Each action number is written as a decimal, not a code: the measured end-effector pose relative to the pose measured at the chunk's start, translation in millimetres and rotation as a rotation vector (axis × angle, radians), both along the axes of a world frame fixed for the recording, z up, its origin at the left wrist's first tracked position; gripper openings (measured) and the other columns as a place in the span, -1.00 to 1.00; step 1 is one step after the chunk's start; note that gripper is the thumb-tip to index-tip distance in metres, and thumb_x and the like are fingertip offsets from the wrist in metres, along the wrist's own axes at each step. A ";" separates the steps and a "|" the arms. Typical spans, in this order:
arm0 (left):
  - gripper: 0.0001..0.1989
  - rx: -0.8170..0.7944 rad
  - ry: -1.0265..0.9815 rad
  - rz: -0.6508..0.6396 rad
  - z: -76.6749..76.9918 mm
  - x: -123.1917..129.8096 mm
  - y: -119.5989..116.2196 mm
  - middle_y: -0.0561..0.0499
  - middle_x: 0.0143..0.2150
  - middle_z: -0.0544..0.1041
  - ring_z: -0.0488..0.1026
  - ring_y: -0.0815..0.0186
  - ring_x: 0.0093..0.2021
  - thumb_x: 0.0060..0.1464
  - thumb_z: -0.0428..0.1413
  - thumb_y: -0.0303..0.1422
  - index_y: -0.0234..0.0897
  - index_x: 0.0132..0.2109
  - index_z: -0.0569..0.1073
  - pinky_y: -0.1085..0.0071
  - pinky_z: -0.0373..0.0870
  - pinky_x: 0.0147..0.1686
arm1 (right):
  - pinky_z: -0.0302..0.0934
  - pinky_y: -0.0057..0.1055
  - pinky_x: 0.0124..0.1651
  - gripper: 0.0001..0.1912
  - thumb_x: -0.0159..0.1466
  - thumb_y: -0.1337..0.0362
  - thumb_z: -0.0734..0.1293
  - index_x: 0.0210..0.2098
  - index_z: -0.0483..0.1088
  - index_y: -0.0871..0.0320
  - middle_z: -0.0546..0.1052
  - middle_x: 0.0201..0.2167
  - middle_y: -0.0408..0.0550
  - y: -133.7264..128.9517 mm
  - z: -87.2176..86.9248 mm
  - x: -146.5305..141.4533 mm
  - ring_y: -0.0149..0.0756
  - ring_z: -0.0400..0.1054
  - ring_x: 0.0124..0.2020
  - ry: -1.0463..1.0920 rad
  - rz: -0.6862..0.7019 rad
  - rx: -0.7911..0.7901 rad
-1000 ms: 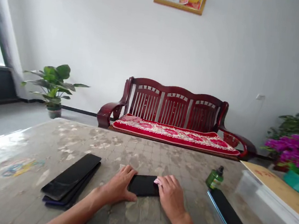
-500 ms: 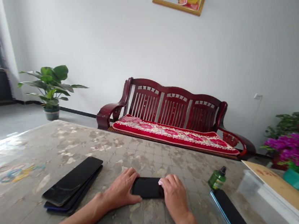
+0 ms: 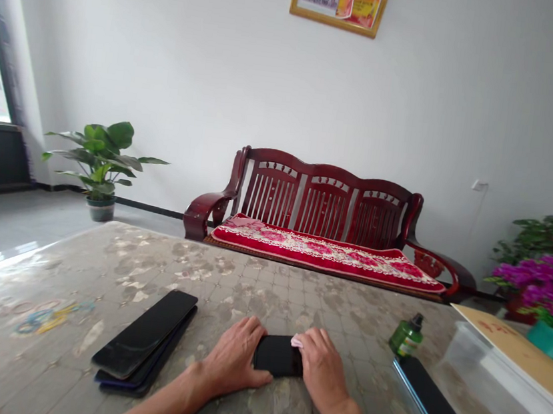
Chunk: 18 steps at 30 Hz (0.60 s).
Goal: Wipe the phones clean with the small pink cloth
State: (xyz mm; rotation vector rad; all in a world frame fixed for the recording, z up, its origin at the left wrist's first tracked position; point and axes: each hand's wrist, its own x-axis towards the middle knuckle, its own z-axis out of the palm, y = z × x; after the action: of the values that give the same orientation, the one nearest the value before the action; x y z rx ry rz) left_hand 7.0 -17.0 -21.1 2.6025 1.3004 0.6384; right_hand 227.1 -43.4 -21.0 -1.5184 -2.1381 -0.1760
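A black phone lies flat on the patterned tablecloth, sideways between my hands. My left hand grips its left end, thumb along the near edge and fingers at the far side. On the right end rests my right hand, its fingers pressed together on a small pale pink cloth. A stack of dark phones lies to the left of my left hand. Another phone with a blue edge is at the right, near a small green bottle.
Coloured rubber bands lie on the table at the left. A clear plastic box with a tan board on top stands at the right, by purple flowers. A red wooden bench is beyond the table.
The view has shifted slightly, so most things appear a little further right. My right hand with the cloth sits slightly closer to my left hand over the phone.
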 end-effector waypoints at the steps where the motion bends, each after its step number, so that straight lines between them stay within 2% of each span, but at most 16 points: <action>1: -0.52 -0.003 0.000 0.002 0.2 -0.1 0.2 -0.06 -0.12 0.42 0.37 0.09 -0.08 -0.19 0.31 -0.16 -0.23 -0.12 0.41 0.25 0.31 -0.05 | 0.18 -0.32 -0.13 -0.76 0.33 0.51 0.25 -0.26 0.46 0.06 0.45 -0.30 -0.10 1.6 0.4 3.0 -0.21 0.30 -0.20 -0.015 -0.040 0.003; 5: -0.51 -0.014 0.001 0.008 1.3 0.2 0.2 -0.06 -0.11 0.41 0.37 0.10 -0.08 -0.20 0.31 -0.16 -0.24 -0.11 0.41 0.25 0.31 -0.04 | 0.17 -0.31 -0.14 -0.80 0.33 0.48 0.28 -0.29 0.47 0.06 0.45 -0.31 -0.11 4.0 1.2 1.1 -0.20 0.30 -0.20 -0.053 -0.104 -0.001; 10: -0.56 -0.021 0.015 0.015 2.5 1.0 -1.2 -0.05 -0.12 0.42 0.38 0.10 -0.08 -0.18 0.29 -0.17 -0.21 -0.14 0.39 0.26 0.31 -0.05 | 0.17 -0.38 -0.12 -0.82 0.34 0.47 0.29 -0.25 0.44 0.05 0.44 -0.28 -0.14 -2.0 0.0 -20.7 -0.26 0.30 -0.19 -0.033 0.044 -0.007; 13: -0.56 -0.024 0.015 0.012 2.4 0.9 -1.1 -0.05 -0.12 0.42 0.38 0.09 -0.07 -0.18 0.29 -0.18 -0.21 -0.14 0.39 0.26 0.31 -0.05 | 0.19 -0.39 -0.11 -0.80 0.33 0.49 0.29 -0.23 0.43 0.05 0.44 -0.27 -0.15 -1.8 -0.6 -21.7 -0.27 0.31 -0.18 -0.024 0.082 0.006; 18: -0.52 -0.032 0.013 0.008 1.3 0.2 0.6 -0.05 -0.11 0.41 0.37 0.08 -0.07 -0.20 0.31 -0.18 -0.20 -0.11 0.39 0.25 0.31 -0.05 | 0.20 -0.33 -0.16 -0.75 0.33 0.51 0.23 -0.29 0.44 0.04 0.44 -0.31 -0.10 8.0 -2.2 -1.2 -0.21 0.31 -0.23 0.007 -0.043 0.053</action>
State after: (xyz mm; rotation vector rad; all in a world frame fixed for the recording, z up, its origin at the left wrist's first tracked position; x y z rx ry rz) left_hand 7.2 -16.4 -19.9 2.5816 1.3145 0.5976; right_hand 225.8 -35.3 -23.1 -1.5334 -2.0798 -0.2399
